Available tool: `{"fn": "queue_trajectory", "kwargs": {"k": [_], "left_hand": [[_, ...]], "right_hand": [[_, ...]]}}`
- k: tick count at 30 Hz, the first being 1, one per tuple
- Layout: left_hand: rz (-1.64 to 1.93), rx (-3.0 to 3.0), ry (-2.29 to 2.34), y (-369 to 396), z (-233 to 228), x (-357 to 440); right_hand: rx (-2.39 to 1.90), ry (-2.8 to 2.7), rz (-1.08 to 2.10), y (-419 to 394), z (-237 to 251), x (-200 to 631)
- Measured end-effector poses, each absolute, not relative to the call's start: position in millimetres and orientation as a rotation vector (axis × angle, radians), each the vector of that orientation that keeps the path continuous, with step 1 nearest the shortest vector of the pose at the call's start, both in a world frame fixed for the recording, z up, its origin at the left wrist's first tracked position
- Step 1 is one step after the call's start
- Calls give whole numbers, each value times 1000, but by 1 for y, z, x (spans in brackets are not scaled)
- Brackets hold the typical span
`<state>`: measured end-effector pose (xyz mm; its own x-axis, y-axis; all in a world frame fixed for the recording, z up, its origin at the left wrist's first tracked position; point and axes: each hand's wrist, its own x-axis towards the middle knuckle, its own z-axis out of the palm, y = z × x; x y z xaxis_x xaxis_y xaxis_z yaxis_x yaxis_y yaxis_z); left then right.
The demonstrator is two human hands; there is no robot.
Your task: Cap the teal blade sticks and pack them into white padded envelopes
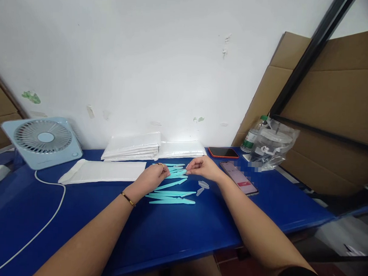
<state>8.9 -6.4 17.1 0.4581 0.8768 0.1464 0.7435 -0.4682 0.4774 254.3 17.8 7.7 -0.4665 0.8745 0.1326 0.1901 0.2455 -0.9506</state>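
Several thin teal plastic sticks [172,193] lie spread on the blue table [167,235] in front of me. My left hand [153,176], with a ring and a gold bracelet, and my right hand [203,167] meet over the far end of the spread. Together they pinch one teal stick [179,173] by its two ends. Two small clear plastic caps [202,186] lie on the table just below my right hand.
White padded envelopes [131,148] are stacked at the wall, and one envelope [106,171] lies flat. A light-blue fan [43,141] with a white cable [51,213] stands at the left. Two phones [239,178], a water bottle [253,135], a bagged clear container [270,148] and cardboard [331,108] sit at the right.
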Motion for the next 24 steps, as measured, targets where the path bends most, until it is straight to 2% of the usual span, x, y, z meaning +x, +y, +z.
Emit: {"fn": "queue_trajectory", "kwargs": {"k": [3,8,12,16,24], "left_hand": [[535,2422,1424,-3,14,9],[516,2525,1525,-3,12,7],[447,2524,1386,-8,14,10],[320,2466,1334,-7,12,13],[386,2408,1312,-3,8,15]], "right_hand": [[-1043,-1917,1168,18,10,256],[-1362,-2277,786,16,27,288],[-1567,-2448,956,14,31,302],[-1480,-2439,909,16,25,292],[-1230,-2438,757,17,10,261]]}}
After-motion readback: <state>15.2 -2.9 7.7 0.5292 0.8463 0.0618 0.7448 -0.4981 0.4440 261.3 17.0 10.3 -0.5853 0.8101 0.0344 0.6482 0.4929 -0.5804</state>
